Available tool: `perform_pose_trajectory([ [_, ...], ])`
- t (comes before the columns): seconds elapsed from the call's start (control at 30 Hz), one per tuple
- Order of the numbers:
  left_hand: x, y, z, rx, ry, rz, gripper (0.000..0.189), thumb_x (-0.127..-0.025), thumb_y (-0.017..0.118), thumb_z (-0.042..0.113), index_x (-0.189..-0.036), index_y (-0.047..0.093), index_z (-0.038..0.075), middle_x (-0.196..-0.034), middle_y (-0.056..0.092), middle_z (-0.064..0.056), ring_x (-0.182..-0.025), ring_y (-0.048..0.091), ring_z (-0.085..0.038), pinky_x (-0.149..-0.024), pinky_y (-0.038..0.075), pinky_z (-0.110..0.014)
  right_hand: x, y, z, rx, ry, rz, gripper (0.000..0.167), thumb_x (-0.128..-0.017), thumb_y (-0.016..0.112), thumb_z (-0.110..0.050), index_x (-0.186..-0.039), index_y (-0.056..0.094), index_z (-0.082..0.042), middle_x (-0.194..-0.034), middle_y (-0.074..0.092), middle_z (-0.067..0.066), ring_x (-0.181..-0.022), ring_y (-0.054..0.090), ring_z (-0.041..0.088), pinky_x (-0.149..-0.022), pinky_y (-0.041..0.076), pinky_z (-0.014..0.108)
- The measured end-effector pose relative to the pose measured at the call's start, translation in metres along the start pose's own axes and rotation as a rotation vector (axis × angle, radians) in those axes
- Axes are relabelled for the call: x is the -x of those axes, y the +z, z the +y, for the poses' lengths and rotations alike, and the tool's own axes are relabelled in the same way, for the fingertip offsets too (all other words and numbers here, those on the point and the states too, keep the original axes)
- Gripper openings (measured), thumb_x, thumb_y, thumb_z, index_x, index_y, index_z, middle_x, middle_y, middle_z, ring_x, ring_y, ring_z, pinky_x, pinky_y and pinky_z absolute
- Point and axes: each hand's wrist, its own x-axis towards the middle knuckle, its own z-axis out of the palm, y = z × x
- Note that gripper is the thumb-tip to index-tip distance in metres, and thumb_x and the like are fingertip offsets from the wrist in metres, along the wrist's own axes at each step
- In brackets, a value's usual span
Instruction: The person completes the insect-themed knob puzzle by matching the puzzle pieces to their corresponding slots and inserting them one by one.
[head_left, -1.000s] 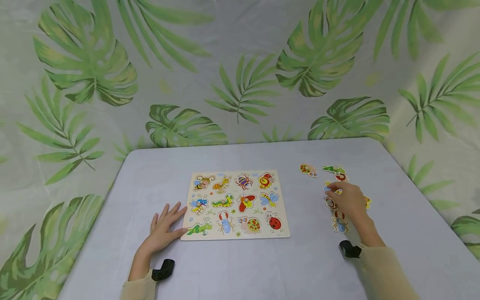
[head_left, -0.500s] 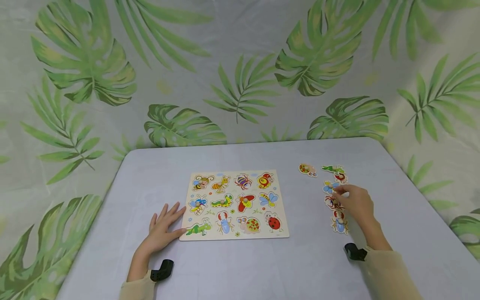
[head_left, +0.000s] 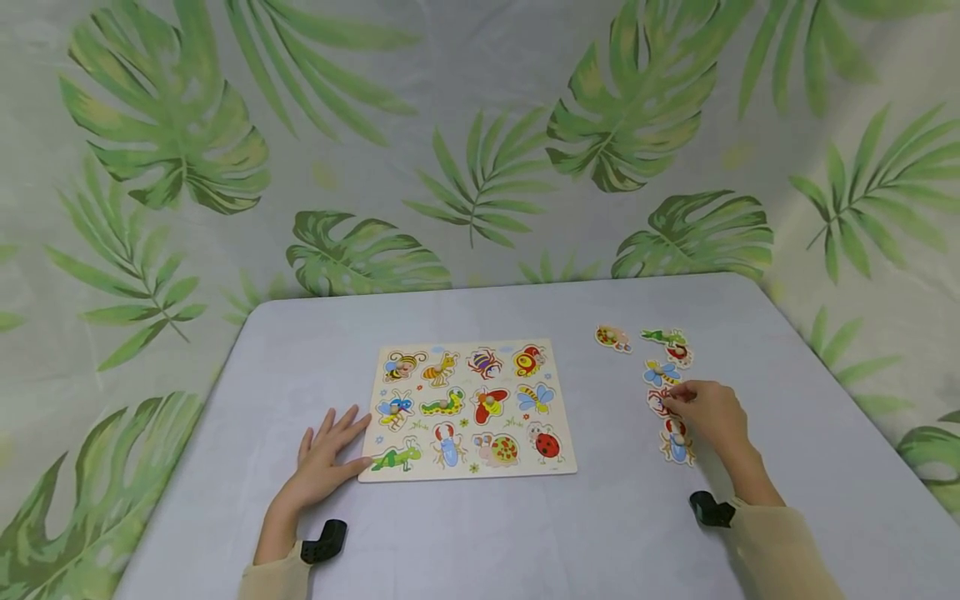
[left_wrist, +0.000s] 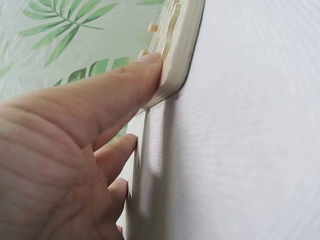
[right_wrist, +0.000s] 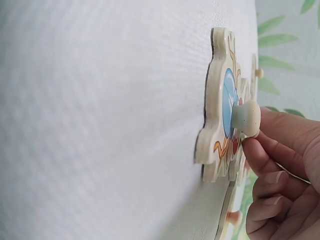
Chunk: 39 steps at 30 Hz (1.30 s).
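Spider piece (head_left: pixel 655 402) lies on the table (head_left: pixel 480 533), between the blue-winged insect piece (head_left: pixel 660 373) and the stag-beetle piece (head_left: pixel 677 447), in the narrow pinching grip of the right hand (head_left: pixel 712 414). Beyond are snail (head_left: pixel 613 337), grasshopper (head_left: pixel 660 336) and ladybird (head_left: pixel 678 355) pieces. The left hand (head_left: pixel 327 458), fingers spread, touches the left edge of the insect puzzle board (head_left: pixel 450 477), its thumb at the near corner.

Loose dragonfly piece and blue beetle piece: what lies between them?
The head view shows the spider piece between the dragonfly piece and blue beetle piece, the right hand at it.
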Motion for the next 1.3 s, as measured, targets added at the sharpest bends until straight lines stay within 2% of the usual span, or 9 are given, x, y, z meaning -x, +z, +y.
perform_pose_trajectory([
  [0.23,-0.0003,0.0006,-0.0001,-0.004,-0.004,-0.003,0.064,-0.083,0.067,0.027,-0.141,0.043,0.012,-0.155,0.024,-0.019,-0.144,0.001,-0.047,-0.11,-0.011,-0.066,-0.0008,0.0005,-0.0006,-0.012,0.01,-0.02,0.029,-0.085,0.067,-0.025,-0.093,0.069,0.003,-0.082,0.069,0.017,-0.068,0.055,0.019,-0.053,0.037,0.024],
  [0.53,-0.0007,0.001,0.0006,-0.005,-0.012,-0.008,0.064,-0.084,0.067,0.026,-0.141,0.042,0.011,-0.155,0.023,-0.019,-0.144,0.001,-0.047,-0.11,-0.011,-0.066,-0.001,0.0054,0.0008,-0.025,-0.031,0.007,0.021,-0.084,0.067,-0.017,-0.086,0.068,0.004,-0.074,0.067,0.013,-0.065,0.052,0.017,-0.054,0.038,0.024],
  [1.3,-0.001,0.0012,-0.0007,-0.003,-0.017,-0.007,0.064,-0.084,0.067,0.025,-0.141,0.043,0.013,-0.156,0.023,-0.018,-0.145,0.001,-0.046,-0.11,-0.011,-0.065,-0.0003,0.0015,-0.005,-0.011,-0.055,0.035,0.022,-0.085,0.066,-0.02,-0.088,0.071,0.001,-0.079,0.069,0.014,-0.066,0.053,0.016,-0.055,0.037,0.024],
])
